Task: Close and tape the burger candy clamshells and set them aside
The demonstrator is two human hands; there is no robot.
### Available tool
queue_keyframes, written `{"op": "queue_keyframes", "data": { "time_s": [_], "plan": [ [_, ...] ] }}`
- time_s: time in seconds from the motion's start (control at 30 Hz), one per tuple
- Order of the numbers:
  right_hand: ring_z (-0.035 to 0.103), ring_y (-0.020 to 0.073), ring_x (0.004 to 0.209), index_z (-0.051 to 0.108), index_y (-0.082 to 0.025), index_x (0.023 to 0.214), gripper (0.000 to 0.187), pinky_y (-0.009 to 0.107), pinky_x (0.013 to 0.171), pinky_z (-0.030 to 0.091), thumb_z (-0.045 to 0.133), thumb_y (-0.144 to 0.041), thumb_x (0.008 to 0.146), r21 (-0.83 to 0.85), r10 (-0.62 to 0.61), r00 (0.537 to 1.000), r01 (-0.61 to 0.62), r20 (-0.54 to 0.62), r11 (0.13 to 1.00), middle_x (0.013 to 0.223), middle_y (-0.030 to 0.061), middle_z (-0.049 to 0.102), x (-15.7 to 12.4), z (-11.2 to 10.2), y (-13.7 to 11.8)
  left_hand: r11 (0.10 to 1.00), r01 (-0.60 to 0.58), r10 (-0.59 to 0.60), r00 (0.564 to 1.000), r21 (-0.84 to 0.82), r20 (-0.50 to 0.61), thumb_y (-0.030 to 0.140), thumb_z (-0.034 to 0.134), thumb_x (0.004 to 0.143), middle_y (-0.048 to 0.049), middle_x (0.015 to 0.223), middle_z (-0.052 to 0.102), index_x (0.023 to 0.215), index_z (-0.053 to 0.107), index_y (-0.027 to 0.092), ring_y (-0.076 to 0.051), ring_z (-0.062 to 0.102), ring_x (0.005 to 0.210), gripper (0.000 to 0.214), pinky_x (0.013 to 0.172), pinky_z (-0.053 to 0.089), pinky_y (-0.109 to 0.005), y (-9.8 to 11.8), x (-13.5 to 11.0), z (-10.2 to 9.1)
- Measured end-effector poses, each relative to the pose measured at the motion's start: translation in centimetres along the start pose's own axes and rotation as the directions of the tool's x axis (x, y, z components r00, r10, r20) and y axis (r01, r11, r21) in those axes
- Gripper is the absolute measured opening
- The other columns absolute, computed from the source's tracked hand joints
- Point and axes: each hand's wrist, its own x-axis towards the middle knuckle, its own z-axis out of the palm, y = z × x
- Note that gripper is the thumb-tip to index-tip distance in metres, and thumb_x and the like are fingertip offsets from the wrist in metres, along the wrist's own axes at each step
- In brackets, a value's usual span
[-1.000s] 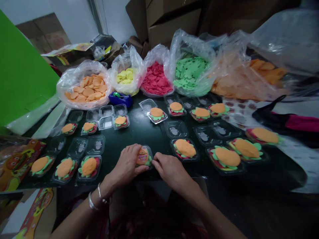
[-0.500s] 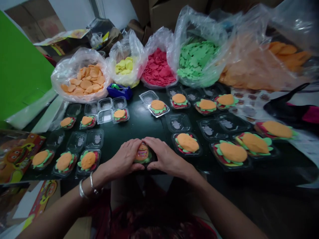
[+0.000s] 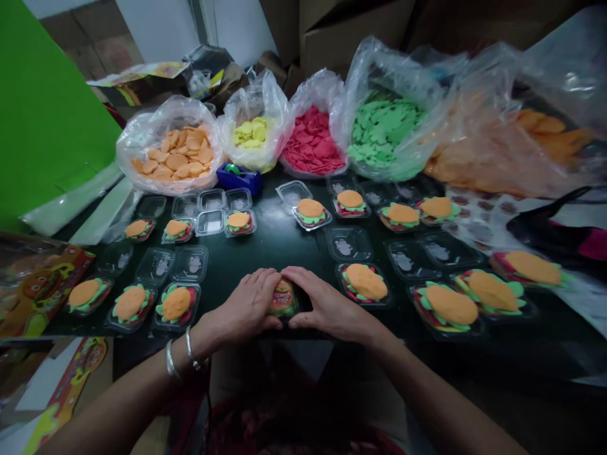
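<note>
A closed clear plastic box [image 3: 283, 297] with a printed burger label on its lid stands at the table's front edge, the toy burger inside partly covered by my fingers. My left hand [image 3: 251, 298] wraps its left side, thumb at the near edge. From the right, my right hand [image 3: 322, 302] grips the same box. Just to the right lies an open box with a toy burger [image 3: 364, 282] of orange bun, green leaf and red layer. On the left, another toy burger [image 3: 176, 304] sits in its open box.
Along the back stand plastic bags of light orange discs [image 3: 177, 158], yellow discs [image 3: 250, 133], red pieces [image 3: 313, 142] and green leaf shapes [image 3: 386, 126]. A blue tape dispenser [image 3: 239, 179] is in front of them. Several open boxes with toy burgers [image 3: 310, 212] cover both sides.
The view has shifted a little, so the whole scene sits slightly lower and further right. Both hands keep the same hold on the closed box.
</note>
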Motion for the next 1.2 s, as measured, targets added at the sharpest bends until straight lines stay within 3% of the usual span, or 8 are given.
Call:
{"op": "queue_keyframes", "data": {
  "time_s": [0.17,0.27,0.37,0.43,0.5,0.77,0.9,1.2],
  "plan": [
    [0.047,0.0267,0.123,0.048,-0.02,0.126,0.07,0.046,0.104,0.038,0.079,-0.019,0.064,-0.051,-0.018,0.998,0.014,-0.067,0.999,0.132,0.0123,0.051,0.1,0.1,-0.2,0.982,0.032,-0.035,0.999,-0.187,-0.013,0.025,0.077,0.061,-0.0186,0.139,0.044,0.133,0.04,0.017,-0.034,0.041,0.129,0.081,0.106,0.033,-0.05,-0.8,-0.4,-1.9],
    [0.048,0.0278,0.122,0.05,-0.019,0.124,0.068,0.047,0.103,0.039,0.079,-0.019,0.063,-0.076,-0.015,0.998,0.01,-0.065,0.997,0.13,0.0126,0.053,0.0,0.3,-0.4,0.906,0.212,-0.286,0.945,-0.366,-0.161,0.028,0.065,0.073,-0.0131,0.122,0.059,0.122,0.05,0.019,-0.027,0.057,0.111,0.051,0.093,0.047,-0.042,-1.8,-1.5,-2.5],
    [0.048,0.0284,0.122,0.05,-0.02,0.125,0.068,0.048,0.103,0.039,0.079,-0.019,0.063,-0.09,-0.015,0.998,0.009,-0.062,0.996,0.13,0.0128,0.053,0.0,0.4,-0.3,0.666,0.444,-0.522,0.851,-0.6,0.05,0.031,0.052,0.081,-0.0047,0.077,0.066,0.093,0.058,0.018,-0.017,0.065,0.061,0.019,0.053,0.052,-0.028,-2.0,-2.6,-1.8],
    [0.048,0.0285,0.122,0.049,-0.019,0.125,0.069,0.048,0.103,0.039,0.079,-0.02,0.063,-0.101,-0.016,0.997,0.009,-0.071,0.995,0.13,0.0136,0.053,0.0,0.4,-0.2,0.442,0.556,-0.522,0.797,-0.704,0.302,0.035,0.054,0.08,-0.001,0.063,0.062,0.08,0.056,0.017,-0.013,0.059,0.044,0.018,0.04,0.044,-0.021,-1.4,-3.0,-1.1],
    [0.048,0.0284,0.122,0.049,-0.018,0.125,0.07,0.048,0.103,0.039,0.079,-0.02,0.063,-0.11,-0.02,0.997,0.012,-0.073,0.994,0.131,0.0143,0.053,0.0,0.5,-0.1,0.282,0.606,-0.489,0.758,-0.744,0.433,0.039,0.059,0.078,-0.0011,0.061,0.062,0.073,0.054,0.016,-0.011,0.058,0.042,0.024,0.039,0.041,-0.019,-0.5,-3.0,-0.7],
    [0.051,0.0293,0.116,0.049,-0.02,0.122,0.064,0.048,0.097,0.043,0.076,-0.022,0.064,-0.116,-0.069,0.99,0.055,-0.124,0.992,0.125,0.0119,0.055,-0.4,1.1,0.2,-0.068,0.517,-0.544,0.698,-0.853,0.466,0.035,0.074,0.069,-0.0012,0.061,0.062,0.071,0.056,0.012,-0.007,0.057,0.043,0.029,0.04,0.043,-0.015,1.3,-3.1,1.0],
    [0.053,0.0303,0.108,0.05,-0.017,0.117,0.058,0.047,0.09,0.046,0.076,-0.024,0.065,-0.153,-0.031,0.983,0.003,-0.183,0.988,0.118,0.0134,0.057,-0.8,1.7,-0.2,-0.09,0.408,-0.63,0.683,-0.908,0.369,0.042,0.065,0.076,0.0019,0.058,0.059,0.071,0.051,0.014,-0.005,0.054,0.041,0.032,0.039,0.04,-0.014,2.1,-3.2,2.1],
    [0.054,0.0303,0.103,0.049,-0.02,0.112,0.051,0.045,0.084,0.046,0.073,-0.026,0.068,-0.182,-0.029,0.982,-0.005,-0.186,0.983,0.112,0.0118,0.057,-1.2,1.8,0.0,0.076,0.332,-0.755,0.636,-0.94,0.164,0.051,0.071,0.064,0.0087,0.045,0.049,0.063,0.043,0.018,-0.002,0.04,0.029,0.043,0.03,0.023,-0.013,3.0,-2.7,3.9]
  ]
}}
